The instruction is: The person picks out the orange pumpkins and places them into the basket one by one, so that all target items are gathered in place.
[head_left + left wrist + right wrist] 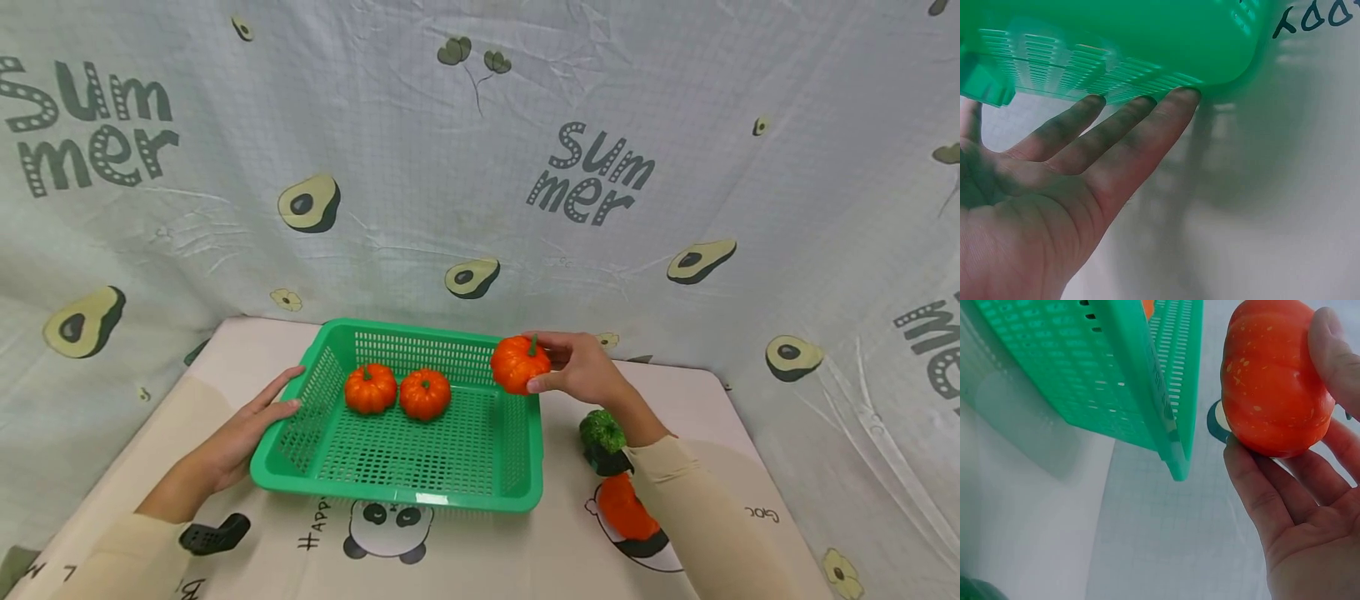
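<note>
My right hand [581, 367] grips an orange toy pumpkin [519, 365] with a green stem. Thumb and fingers hold it from either side, above the right rim of a green plastic basket [420, 498]. The right wrist view shows this pumpkin [1279, 378] raised beside the basket's end wall. Resting at the basket's left side is my left hand [243, 437]. In the left wrist view, its fingers [1129, 144] lie straight, tips against the slotted outer wall. Two more orange pumpkins, one at left [371, 388] and one at right [425, 394], sit side by side inside the basket.
Right of the basket, a green pumpkin-like vegetable [602, 431] and an orange piece [626, 508] lie partly behind my right forearm. A black object [215, 533] shows by my left sleeve. A printed cloth wall [390, 275] rises behind the white table [555, 533].
</note>
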Available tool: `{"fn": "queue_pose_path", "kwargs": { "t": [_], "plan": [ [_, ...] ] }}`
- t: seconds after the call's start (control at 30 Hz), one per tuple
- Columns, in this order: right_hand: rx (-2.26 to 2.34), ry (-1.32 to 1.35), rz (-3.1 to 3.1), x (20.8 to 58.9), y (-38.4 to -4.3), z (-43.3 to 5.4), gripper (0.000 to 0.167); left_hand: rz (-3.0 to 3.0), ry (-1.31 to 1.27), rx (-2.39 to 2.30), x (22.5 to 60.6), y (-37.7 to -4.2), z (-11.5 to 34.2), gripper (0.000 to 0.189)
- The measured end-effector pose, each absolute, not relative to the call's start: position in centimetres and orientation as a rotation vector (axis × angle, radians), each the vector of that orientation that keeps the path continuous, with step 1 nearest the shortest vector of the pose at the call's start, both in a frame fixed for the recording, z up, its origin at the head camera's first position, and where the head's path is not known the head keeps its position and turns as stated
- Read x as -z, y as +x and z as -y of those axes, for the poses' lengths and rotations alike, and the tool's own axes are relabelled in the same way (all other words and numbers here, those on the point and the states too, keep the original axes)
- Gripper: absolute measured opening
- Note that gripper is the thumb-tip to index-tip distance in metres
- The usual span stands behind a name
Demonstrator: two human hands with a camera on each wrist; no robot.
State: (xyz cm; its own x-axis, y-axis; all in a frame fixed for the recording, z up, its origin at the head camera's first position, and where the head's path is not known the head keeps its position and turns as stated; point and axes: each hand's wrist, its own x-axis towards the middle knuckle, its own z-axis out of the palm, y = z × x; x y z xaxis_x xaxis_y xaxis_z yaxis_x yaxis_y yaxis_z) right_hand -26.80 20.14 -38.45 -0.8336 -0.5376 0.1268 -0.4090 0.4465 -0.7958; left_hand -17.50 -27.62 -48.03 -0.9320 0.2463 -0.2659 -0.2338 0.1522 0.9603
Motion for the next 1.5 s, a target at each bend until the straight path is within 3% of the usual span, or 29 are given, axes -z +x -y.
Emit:
{"fn": "queue_pose_path", "kwargs": {
  "t": [1.5],
  "plan": [
    [1.346, -0.824, -2.539, 40.1, -27.7, -17.8, 0.069, -2.083, 0.011, -1.839, 48.2, -17.3, 27.6, 0.07]
  ]
}}
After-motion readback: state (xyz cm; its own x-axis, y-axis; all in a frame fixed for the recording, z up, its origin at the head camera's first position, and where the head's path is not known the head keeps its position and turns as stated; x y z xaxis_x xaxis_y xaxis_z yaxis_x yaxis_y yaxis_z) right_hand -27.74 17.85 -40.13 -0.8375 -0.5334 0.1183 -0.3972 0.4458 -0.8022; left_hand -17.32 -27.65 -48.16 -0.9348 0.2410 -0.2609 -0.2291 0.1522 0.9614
